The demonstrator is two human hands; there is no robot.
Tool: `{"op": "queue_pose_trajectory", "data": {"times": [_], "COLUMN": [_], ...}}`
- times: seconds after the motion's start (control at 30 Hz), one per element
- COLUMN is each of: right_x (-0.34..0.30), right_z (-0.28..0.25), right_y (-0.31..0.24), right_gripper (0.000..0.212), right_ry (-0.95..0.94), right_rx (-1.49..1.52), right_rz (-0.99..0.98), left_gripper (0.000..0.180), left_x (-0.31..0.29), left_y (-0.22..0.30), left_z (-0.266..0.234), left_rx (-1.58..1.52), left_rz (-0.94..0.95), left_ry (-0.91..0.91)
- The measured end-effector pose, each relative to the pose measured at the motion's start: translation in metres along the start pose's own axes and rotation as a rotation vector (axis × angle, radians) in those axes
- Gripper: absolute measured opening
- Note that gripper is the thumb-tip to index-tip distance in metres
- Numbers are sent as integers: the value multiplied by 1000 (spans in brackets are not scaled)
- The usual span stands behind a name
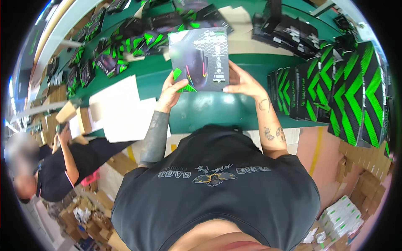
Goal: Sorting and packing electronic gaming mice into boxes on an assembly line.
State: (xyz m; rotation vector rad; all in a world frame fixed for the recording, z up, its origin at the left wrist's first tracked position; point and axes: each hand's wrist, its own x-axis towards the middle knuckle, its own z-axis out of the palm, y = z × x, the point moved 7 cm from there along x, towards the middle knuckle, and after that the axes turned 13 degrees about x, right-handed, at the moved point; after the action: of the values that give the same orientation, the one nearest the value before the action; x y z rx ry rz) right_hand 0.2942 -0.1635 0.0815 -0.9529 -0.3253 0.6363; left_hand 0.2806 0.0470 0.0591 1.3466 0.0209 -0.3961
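Held up over the green table (201,113) is a black retail box (209,62) with a picture of a computer mouse and bright green marks on its lower left corner. My left hand (169,92) grips the box at its lower left, thumb on the front face. At the lower right edge my right hand (243,83) closes on the same box, thumb along the bottom and fingers behind it. The fingers behind the box are partly hidden. To the right of my hands stands a row of black and green boxes (326,88).
White sheets (121,108) lie on the table at left. Black and green packages (125,46) are heaped along the far side, with dark boxes (289,33) at far right. A co-worker (63,167) handles something at left. Cardboard (88,217) and a white stack (341,215) are on the floor.
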Motion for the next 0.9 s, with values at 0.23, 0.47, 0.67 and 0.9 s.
{"op": "queue_pose_trajectory", "data": {"times": [0.23,0.47,0.67,0.9], "right_x": [43,29,-19,-50], "right_z": [-212,-258,-104,15], "right_y": [-159,-153,-36,24], "right_gripper": [81,63,39,44], "right_ry": [1434,1558,664,460], "right_rx": [-1214,-1013,394,304], "right_rz": [-292,9,-358,-142], "left_gripper": [59,60,98,104], "left_x": [126,92,48,4], "left_y": [24,7,49,48], "left_z": [-21,-9,54,45], "left_rx": [159,805,918,1063], "left_rz": [26,309,567,515], "left_ry": [240,603,295,70]}}
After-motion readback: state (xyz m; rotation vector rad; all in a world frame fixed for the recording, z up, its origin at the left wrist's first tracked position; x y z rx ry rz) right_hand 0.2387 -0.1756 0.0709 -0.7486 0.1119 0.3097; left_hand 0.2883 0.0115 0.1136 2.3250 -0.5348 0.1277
